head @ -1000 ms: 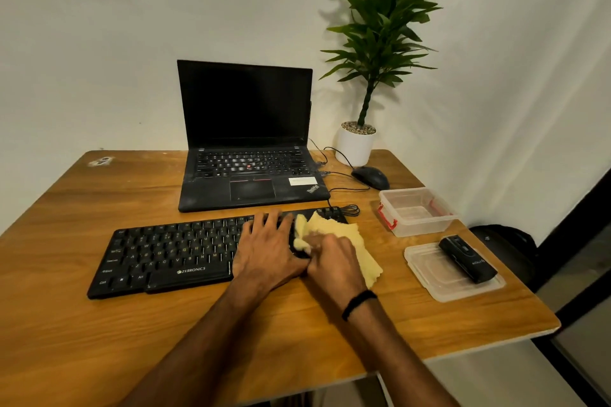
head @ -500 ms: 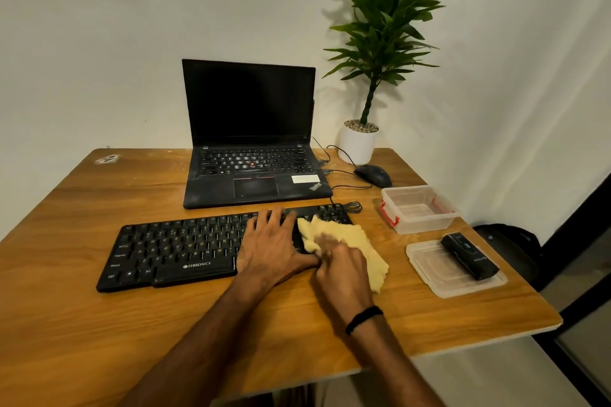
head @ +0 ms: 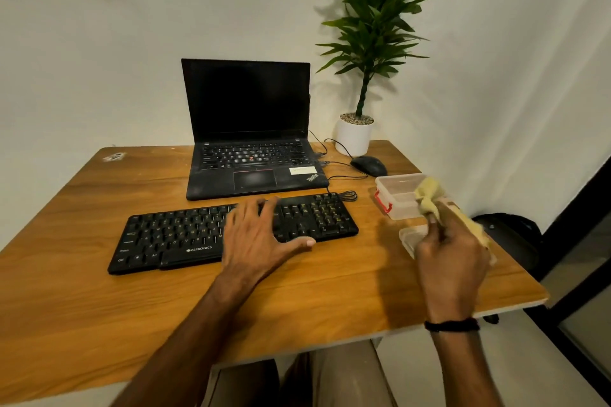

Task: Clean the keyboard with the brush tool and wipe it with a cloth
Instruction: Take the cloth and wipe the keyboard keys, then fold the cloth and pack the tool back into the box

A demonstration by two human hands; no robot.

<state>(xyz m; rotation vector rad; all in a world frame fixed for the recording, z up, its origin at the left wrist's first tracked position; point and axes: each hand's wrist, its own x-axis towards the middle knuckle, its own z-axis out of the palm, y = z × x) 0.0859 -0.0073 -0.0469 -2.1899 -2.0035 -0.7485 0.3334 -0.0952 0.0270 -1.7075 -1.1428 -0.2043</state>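
**Left hand [head: 258, 241] on keyboard [head: 165, 235], right hand [head: 451, 258] holding cloth [head: 428, 196]**

Left hand: fingers straight and spread, palm down, resting on the middle section of the black keyboard at frame centre. The thumb extends to the right along the keyboard's front edge.

Right hand: fingers curled around the yellow cloth, raised above the table [head: 99, 291] at right of centre. A black band [head: 451, 325] circles the wrist.

Cloth: bunched in the right-hand grip, clear of the keyboard. Its upper end overlaps the clear container [head: 396, 195] with red clips in the picture; actual contact cannot be determined. A clear lid [head: 408, 236] lies flat beneath the hand, partly hidden.

Keyboard: flat on the wooden table, directly below an open black laptop [head: 248, 129] with a dark screen.

Upper right: a black mouse [head: 368, 165] and a potted plant [head: 373, 26] stand near the table's far edge.
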